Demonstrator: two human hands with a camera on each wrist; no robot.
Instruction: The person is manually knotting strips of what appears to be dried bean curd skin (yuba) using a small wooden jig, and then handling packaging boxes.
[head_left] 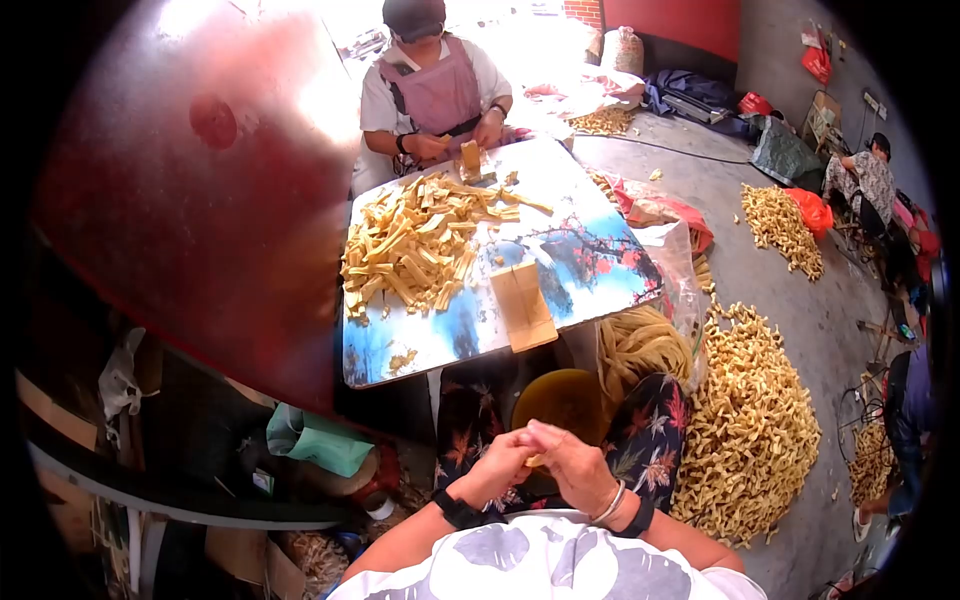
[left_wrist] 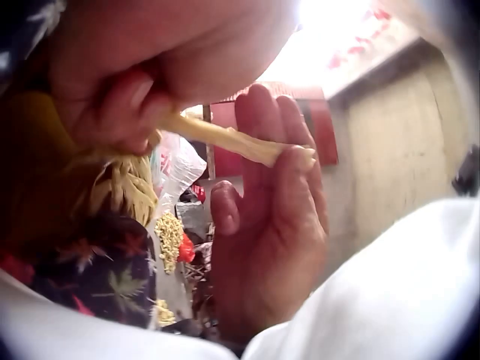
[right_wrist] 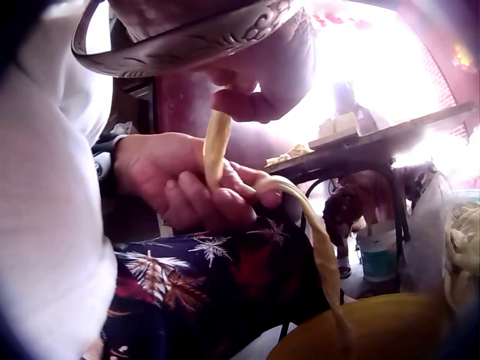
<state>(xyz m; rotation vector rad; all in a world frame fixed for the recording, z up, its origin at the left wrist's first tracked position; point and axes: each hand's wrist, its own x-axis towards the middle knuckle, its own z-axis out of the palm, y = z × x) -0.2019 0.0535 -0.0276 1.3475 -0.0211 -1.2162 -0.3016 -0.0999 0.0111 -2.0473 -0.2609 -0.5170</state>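
My left hand [head_left: 500, 467] and right hand [head_left: 580, 475] are close together over my lap in the head view, with a long, limp, pale yellow strip [right_wrist: 321, 247] between them. The left fingers curl round the strip. The right thumb presses one end of it against the fingers, as the left wrist view shows. From the left hand the other end droops towards a yellow basin [head_left: 540, 395] between my knees. Long uncut-looking strips [head_left: 645, 345] lie in a plastic bag beside my right knee.
A table [head_left: 590, 240] ahead bears a heap of short yellow pieces [head_left: 415, 240] and a wooden block [head_left: 523, 305]. Another person [head_left: 435, 90] works across it. A large pile of knotted pieces [head_left: 750, 430] lies on the floor at right; a green bag [head_left: 320, 440] is at left.
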